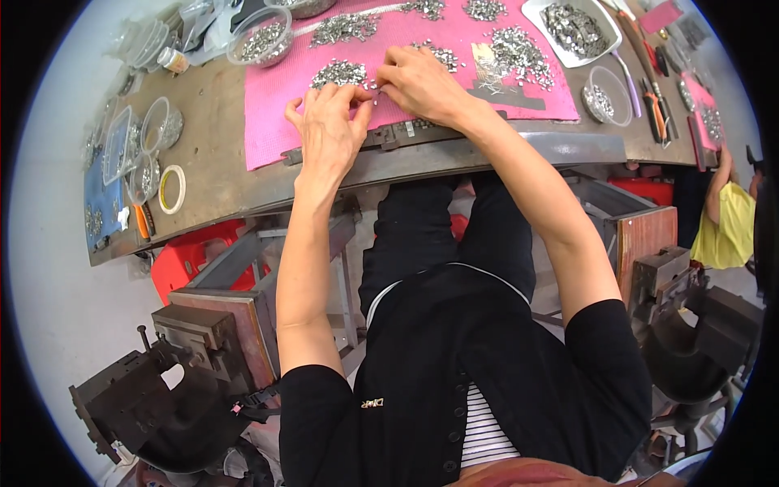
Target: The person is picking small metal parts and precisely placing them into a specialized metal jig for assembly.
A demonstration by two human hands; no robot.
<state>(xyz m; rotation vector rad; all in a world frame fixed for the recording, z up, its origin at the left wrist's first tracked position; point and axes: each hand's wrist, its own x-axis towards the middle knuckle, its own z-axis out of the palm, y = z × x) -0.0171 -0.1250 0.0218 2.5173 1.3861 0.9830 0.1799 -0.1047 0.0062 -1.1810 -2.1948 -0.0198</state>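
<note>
My left hand (328,126) and right hand (423,86) are curled, grip unclear; metal bits (339,72) seem light, stiff: I'd pinch their sides.

Fingers (355,94): anything held is too small to tell
Metal bits (341,73): single shapes too small
Far bowl (303,7): cut off by picture's edge
Co-worker (725,229): partly cut off, right

Room btwn pink mat (272,105) & tape roll (181,190); metal pile (341,73) blocks fwd.
</note>
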